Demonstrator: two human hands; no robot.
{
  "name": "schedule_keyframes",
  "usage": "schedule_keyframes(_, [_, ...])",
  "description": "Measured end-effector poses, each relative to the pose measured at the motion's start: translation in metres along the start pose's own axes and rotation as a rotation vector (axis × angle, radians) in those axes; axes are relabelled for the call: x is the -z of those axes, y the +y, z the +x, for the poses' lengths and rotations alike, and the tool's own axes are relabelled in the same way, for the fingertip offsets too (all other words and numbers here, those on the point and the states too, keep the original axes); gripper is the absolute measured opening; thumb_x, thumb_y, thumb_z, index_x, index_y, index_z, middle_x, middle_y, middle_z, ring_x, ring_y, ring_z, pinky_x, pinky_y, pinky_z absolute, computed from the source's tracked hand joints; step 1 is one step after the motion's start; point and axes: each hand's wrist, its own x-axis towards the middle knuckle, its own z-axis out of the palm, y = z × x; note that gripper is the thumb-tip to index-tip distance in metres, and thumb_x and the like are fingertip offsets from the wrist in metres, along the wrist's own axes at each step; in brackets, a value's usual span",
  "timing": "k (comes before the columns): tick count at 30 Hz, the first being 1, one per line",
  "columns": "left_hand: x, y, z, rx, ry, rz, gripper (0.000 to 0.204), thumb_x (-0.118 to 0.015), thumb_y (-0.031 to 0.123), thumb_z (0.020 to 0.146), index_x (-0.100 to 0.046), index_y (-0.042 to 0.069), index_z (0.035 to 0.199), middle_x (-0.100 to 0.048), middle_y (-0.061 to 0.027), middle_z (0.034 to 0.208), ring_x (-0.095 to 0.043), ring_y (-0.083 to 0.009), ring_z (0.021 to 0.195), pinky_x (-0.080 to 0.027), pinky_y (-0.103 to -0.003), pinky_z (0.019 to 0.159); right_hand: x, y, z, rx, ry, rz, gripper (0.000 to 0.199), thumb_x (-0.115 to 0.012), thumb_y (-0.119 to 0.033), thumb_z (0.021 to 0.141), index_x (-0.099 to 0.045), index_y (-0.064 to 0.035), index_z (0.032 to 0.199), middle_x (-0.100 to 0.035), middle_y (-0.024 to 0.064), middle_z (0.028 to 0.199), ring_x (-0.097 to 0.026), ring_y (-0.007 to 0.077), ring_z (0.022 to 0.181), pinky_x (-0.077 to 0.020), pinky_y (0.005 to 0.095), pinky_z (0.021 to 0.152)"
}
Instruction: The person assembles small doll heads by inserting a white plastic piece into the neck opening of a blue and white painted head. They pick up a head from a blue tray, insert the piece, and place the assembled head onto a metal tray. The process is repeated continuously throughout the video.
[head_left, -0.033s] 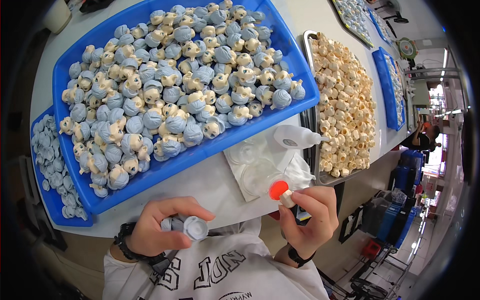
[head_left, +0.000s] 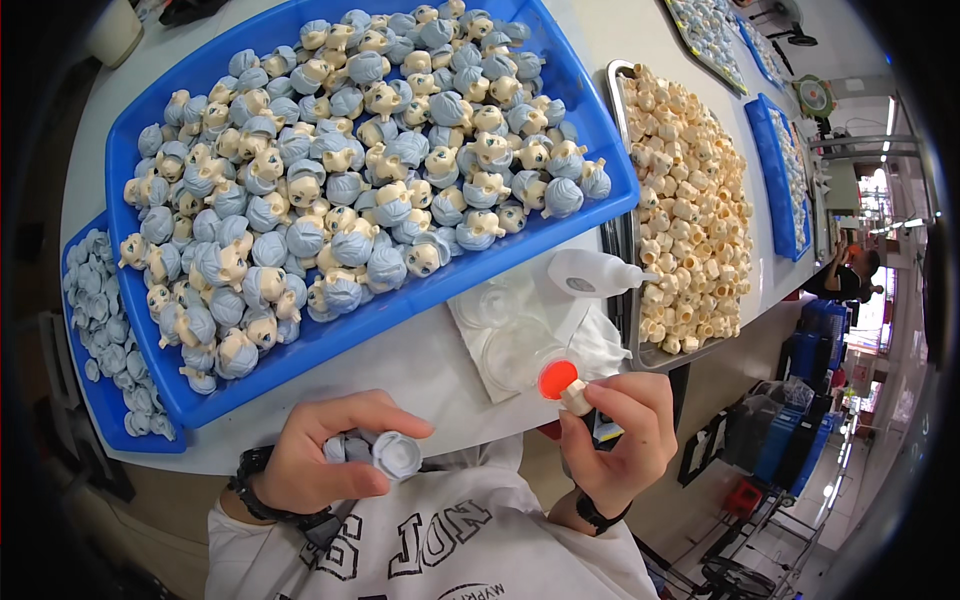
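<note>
1. The white tabletop (head_left: 420,365) carries everything and curves away toward the upper rim of the view.
2. A large blue tray (head_left: 590,215) lies across it, heaped with small doll heads (head_left: 340,180) that have pale blue hair and cream faces.
3. To the right, a metal tray (head_left: 618,240) holds a pile of cream-coloured doll parts (head_left: 690,200); further blue trays (head_left: 770,170) lie beyond it.
4. At the left, partly under the large tray, a smaller blue tray (head_left: 100,395) holds pale blue hair pieces (head_left: 100,320).
5. Between the large tray and the metal one, a white cloth (head_left: 600,345) lies on the tabletop with clear round dishes (head_left: 515,350) on it and a white squeeze bottle (head_left: 590,272) lying on its side, nozzle pointing right.
6. The left hand (head_left: 320,460) is closed around several pale blue hair pieces, one hair cap (head_left: 398,455) pinched between thumb and fingers at the near edge of the tabletop, above the person's white printed shirt (head_left: 440,540).
7. The right hand (head_left: 620,440) is closed on a small glue tube with an orange-red cap (head_left: 557,380), held upright just off the tabletop's near edge, close to the cloth.
8. The two hands are apart, the hair cap and the tube not touching.
</note>
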Motion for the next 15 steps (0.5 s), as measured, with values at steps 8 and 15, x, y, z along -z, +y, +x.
schedule_keyframes(8, [-0.011, 0.001, 0.004, -0.234, 0.025, 0.549, 0.043, -0.069, 0.029, 0.075, -0.061, -0.001, 0.104, -0.056, -0.0066, 0.085, -0.05, -0.0081, 0.063, -0.038, -0.02, 0.052, -0.008, -0.013, -0.002, 0.15, 0.022, 0.422, 0.037, -0.074, 0.002, 0.053, -0.059, -0.0006, 0.087, -0.062, 0.0119, 0.08, -0.055, 0.0208, 0.062, -0.0441, 0.0272, 0.054])
schedule_keyframes(15, [-0.01, -0.005, 0.004, -0.318, -0.028, 0.559, 0.044, -0.066, 0.032, 0.077, -0.061, -0.002, 0.105, -0.055, -0.0076, 0.087, -0.045, -0.0032, 0.055, -0.035, -0.017, 0.046, -0.026, -0.028, 0.0, 0.233, -0.078, 0.53, 0.035, -0.077, -0.004, 0.055, -0.063, -0.0008, 0.088, -0.063, 0.0112, 0.081, -0.056, 0.0181, 0.061, -0.043, 0.0241, 0.051])
